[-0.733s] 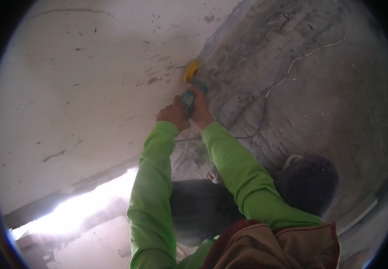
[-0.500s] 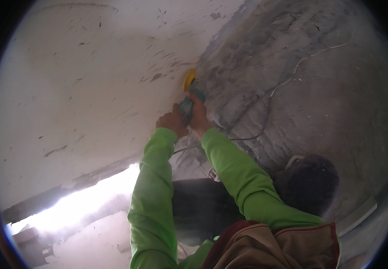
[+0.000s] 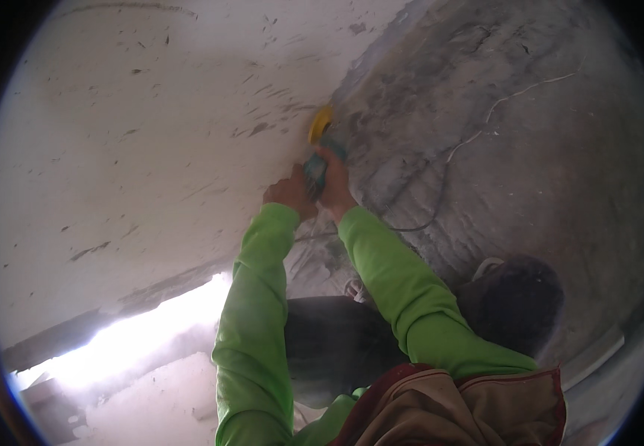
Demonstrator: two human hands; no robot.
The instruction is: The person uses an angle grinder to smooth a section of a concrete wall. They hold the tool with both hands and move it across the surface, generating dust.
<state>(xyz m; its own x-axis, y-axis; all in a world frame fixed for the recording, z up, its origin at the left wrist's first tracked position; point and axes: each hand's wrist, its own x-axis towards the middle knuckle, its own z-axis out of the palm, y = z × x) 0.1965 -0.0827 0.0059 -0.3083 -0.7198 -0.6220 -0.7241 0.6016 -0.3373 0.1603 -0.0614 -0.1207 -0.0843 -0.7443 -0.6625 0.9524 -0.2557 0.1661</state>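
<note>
Around the work: pale scratched wall (image 3: 136, 149) at left, rough grey surface (image 3: 545, 149) at right, one dark cable (image 3: 430, 201) trailing off toward the right, bright gap (image 3: 143, 334) low down. One power tool (image 3: 316, 167), teal-bodied with a yellow disc guard (image 3: 321, 123), held at the seam between wall and grey surface. Gripped by two hands in green sleeves: left hand (image 3: 290, 195) closed behind the body, right hand (image 3: 335, 186) wrapped along its side.

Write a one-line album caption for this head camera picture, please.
Both hands, left hand and right hand, grip a teal power tool whose yellow disc meets the pale wall.
</note>
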